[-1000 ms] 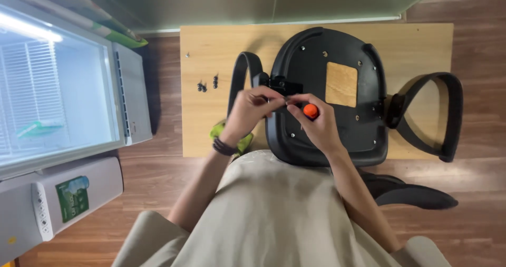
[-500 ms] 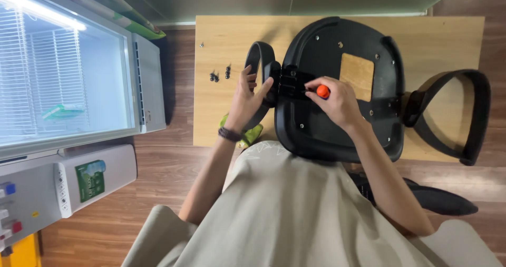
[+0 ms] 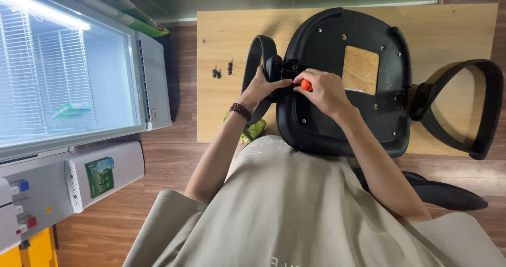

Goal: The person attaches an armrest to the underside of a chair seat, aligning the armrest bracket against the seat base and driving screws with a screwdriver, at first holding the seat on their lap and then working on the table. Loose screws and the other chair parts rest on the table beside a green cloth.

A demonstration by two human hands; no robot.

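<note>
Your left hand grips the left armrest against the upturned chair seat, which lies on the wooden table. Your right hand has its fingers closed around an orange-handled screwdriver at the bracket. The right armrest looks already mounted. A few loose screws wait to the left, so this joint seems unfinished.
</note>
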